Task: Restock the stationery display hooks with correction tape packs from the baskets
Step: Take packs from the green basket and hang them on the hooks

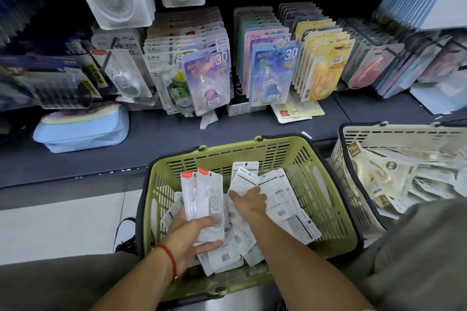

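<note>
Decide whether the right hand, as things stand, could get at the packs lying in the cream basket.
Probably yes. The right hand rests on packs in the green basket, and the cream basket stands right beside it, open-topped, with its packs uncovered.

"30" on purple pack (207, 81), blue pack (273, 76)
</note>
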Available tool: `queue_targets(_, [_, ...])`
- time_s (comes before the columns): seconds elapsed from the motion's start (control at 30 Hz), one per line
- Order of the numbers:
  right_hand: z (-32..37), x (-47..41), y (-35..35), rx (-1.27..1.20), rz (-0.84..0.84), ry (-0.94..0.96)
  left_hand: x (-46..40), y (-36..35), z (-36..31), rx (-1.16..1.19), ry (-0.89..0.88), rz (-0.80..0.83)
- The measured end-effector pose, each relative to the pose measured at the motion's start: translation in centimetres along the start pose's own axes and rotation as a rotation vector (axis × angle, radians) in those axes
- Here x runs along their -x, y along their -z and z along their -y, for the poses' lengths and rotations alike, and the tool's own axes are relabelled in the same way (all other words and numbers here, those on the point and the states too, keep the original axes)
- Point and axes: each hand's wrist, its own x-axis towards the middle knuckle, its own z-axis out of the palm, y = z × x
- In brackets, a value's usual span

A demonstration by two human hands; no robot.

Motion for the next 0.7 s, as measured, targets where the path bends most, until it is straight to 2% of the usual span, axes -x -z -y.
queue_targets(0.1, [0.2, -0.9, -2.3, 0.035, -0.044, 0.036, 0.8, 1.2, 0.0, -0.017, -0.043, 0.000])
queue_targets(0.17, [-0.4, -1.1, -3.0, -0.026, -0.096, 0.068, 1.0, 2.1, -0.3, -0.012, -0.066, -0.008])
queue_targets(0.3, [-2.6, 0.3, -1.5, -0.449, -0.177, 0.039, 0.9, 3.3, -0.8, 0.051, -0.119, -0.087])
queue_targets(0.37, [-3.0, 1.8, 0.2, -0.598, -0.189, 0.114, 0.9, 3.1, -1.2, 0.070, -0.175, -0.112])
queue_targets(0.43, [-2.1, 3.6, 2.3, -0.713, -0.106, 0.227, 1.1, 2.2, -1.9, 0.086, -0.228, -0.103])
queue_targets(0.5, [-0.2, 5.7, 4.6, -0.775, 0.019, 0.333, 1.7, 1.0, -3.1, 0.116, -0.275, -0.042])
queue_targets(0.57, [2.5, 7.9, 7.0, -0.758, 0.095, 0.462, 2.8, -0.4, -4.8, 0.116, -0.356, 0.086])
queue_targets(0.7, [7.9, 11.6, 11.1, -0.680, 0.135, 0.753, 5.5, -2.2, -10.0, 0.105, -0.570, 0.317])
